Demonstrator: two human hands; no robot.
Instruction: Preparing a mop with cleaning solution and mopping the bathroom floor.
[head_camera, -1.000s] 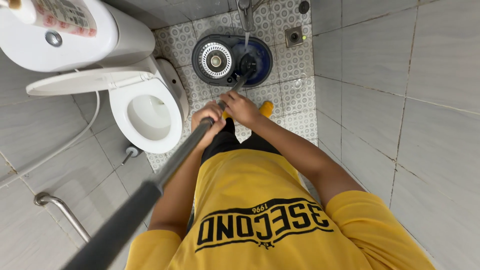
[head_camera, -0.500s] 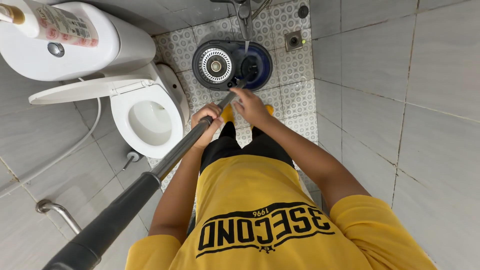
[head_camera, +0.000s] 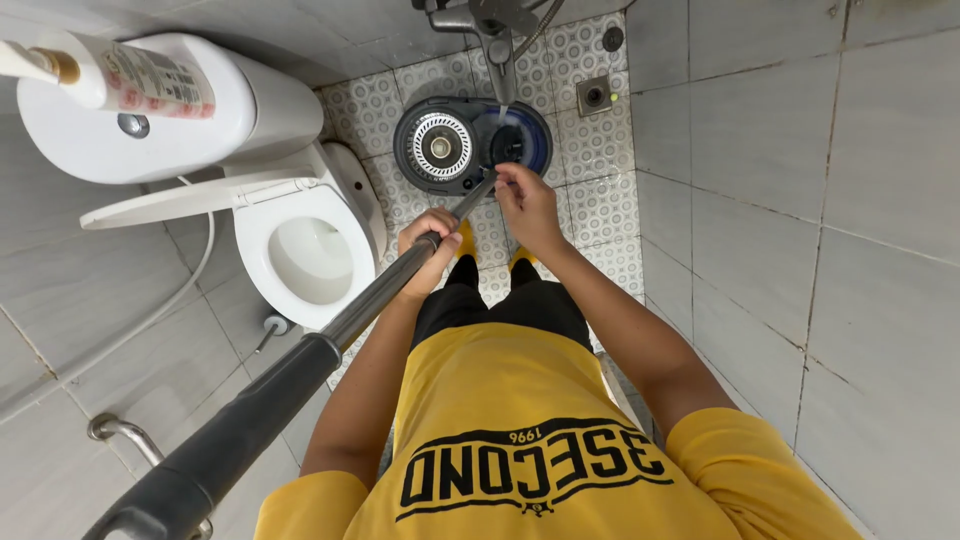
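Gripping a long mop pole of grey metal with a dark foam sleeve (head_camera: 330, 335), the left hand (head_camera: 430, 245) has its fingers clenched right round the shaft, thumb on top. Beyond those fingers the pole runs down and away to the round dark-grey spin-mop bucket with a white slotted wringer basket (head_camera: 470, 145), where its far end sits in the blue water side. The right hand (head_camera: 527, 205) is further along the pole, close to the bucket, its fingertips pinched on the thin lower stretch of the shaft; how firmly they grasp cannot be told. Just past the right fingers, a chrome wall tap (head_camera: 497, 40) lets a thin stream of water fall into the bucket. Off to the left of the left hand's knuckles stands a white ceramic toilet with its seat raised (head_camera: 305, 250), and on its cistern lies a white pump bottle with a pink label (head_camera: 130, 75). Under both hands, yellow footwear (head_camera: 465, 240) shows on the patterned floor tiles (head_camera: 595, 200).
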